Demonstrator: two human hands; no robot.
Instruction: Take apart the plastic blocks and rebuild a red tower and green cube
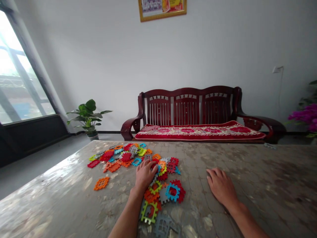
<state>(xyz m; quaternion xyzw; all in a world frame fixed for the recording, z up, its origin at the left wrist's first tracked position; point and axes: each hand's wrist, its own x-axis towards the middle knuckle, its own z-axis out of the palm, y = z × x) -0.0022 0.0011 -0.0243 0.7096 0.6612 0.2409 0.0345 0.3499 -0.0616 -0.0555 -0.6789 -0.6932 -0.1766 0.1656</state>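
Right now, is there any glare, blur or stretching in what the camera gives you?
Head view: the window looks washed out toward its top; head view: pale glare streaks the left of the tabletop; head view: the grey pieces at the bottom edge look soft; head view: the window's leaning frame suggests wide-angle stretching.

One table (74, 205) bears one left hand (145, 173), one right hand (221, 185) and toothed plastic pieces (126, 156), perhaps forty or more; overlap makes that count uncertain. Behind the table: one bench (187, 110), one red mat (188, 131), one framed picture (162, 8), one wall socket (275, 69), one potted plant (87, 112). Left of it, one window (22, 76); beyond its far right, one purple flower cluster (305, 117).
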